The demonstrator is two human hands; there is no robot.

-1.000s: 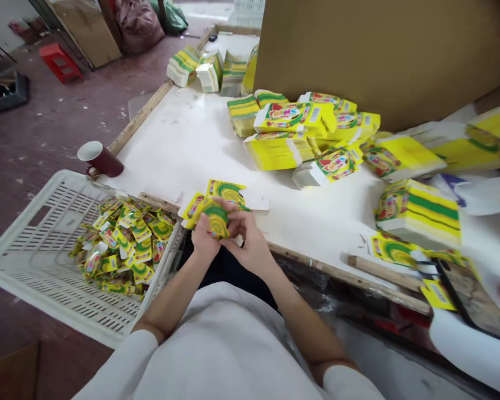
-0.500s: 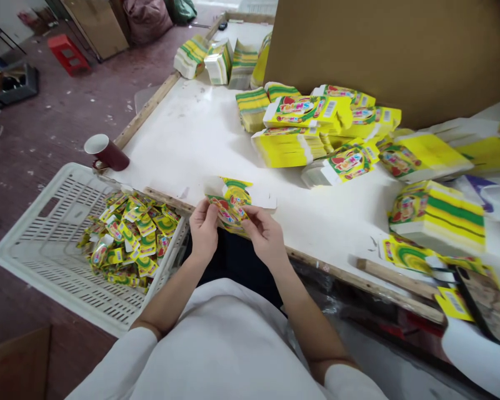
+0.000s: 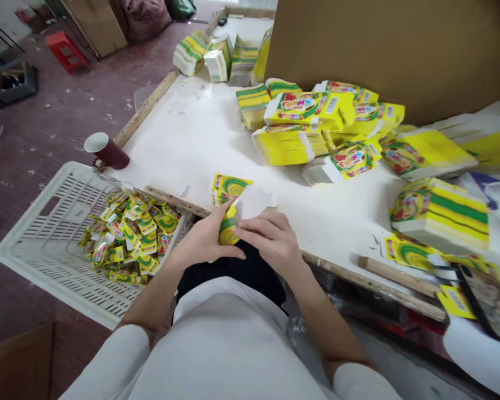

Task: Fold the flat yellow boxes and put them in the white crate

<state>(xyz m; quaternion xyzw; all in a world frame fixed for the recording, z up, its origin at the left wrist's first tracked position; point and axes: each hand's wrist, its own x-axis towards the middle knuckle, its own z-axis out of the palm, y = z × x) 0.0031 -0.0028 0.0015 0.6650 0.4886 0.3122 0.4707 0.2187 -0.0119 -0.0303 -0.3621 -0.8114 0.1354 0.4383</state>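
**Here, one carton (image 3: pixel 228 232) gripped at the edge of the worktop (image 3: pixel 183 133)**

The left hand (image 3: pixel 206 240) cups it at nine o'clock, the right hand (image 3: pixel 278 243) pinches it at three, equally near; its long axis seems to slant toward one. Beyond, at twelve, lie printed cartons (image 3: pixel 230 186).

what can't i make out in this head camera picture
All in the head view:
- Left hand: some fingers are hidden behind the yellow card, so their grip is unclear.
- Small print on that card: blurred and turned away.
- Lower packets in the crate: covered by those on top.
- Cardboard: cut off by the top edge; it hides whatever is behind.
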